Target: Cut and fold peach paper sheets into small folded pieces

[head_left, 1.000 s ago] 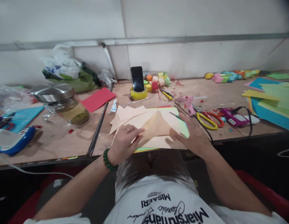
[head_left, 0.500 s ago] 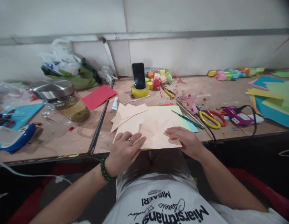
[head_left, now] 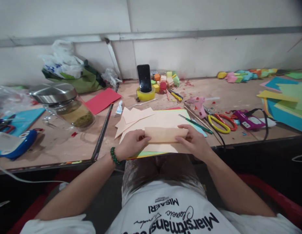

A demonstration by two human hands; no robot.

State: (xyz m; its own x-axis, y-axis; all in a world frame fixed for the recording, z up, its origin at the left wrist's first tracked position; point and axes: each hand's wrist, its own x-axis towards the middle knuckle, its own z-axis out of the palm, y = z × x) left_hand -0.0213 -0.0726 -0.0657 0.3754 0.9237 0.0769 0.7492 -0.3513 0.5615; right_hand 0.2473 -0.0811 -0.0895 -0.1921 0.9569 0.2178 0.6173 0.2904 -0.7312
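Observation:
Between my hands is a folded strip of cream paper, raised a little over the stack of coloured paper sheets. My left hand pinches its left end between thumb and fingers. At the right end, my right hand grips it the same way, thumb in front. Cut cream paper pieces with pointed edges lie at the stack's left side. On the stack's right part rests a green pen-like tool with a thin metal tip.
Right of the stack lie a pink glue gun, yellow-handled scissors and a purple device. A phone leans on a yellow tape roll behind. At left stands a glass jar mug near red paper.
Both hands have lifted the cream paper from the stack, and it now shows as a narrow folded strip. My right hand has moved slightly up; my left has turned to pinch the end.

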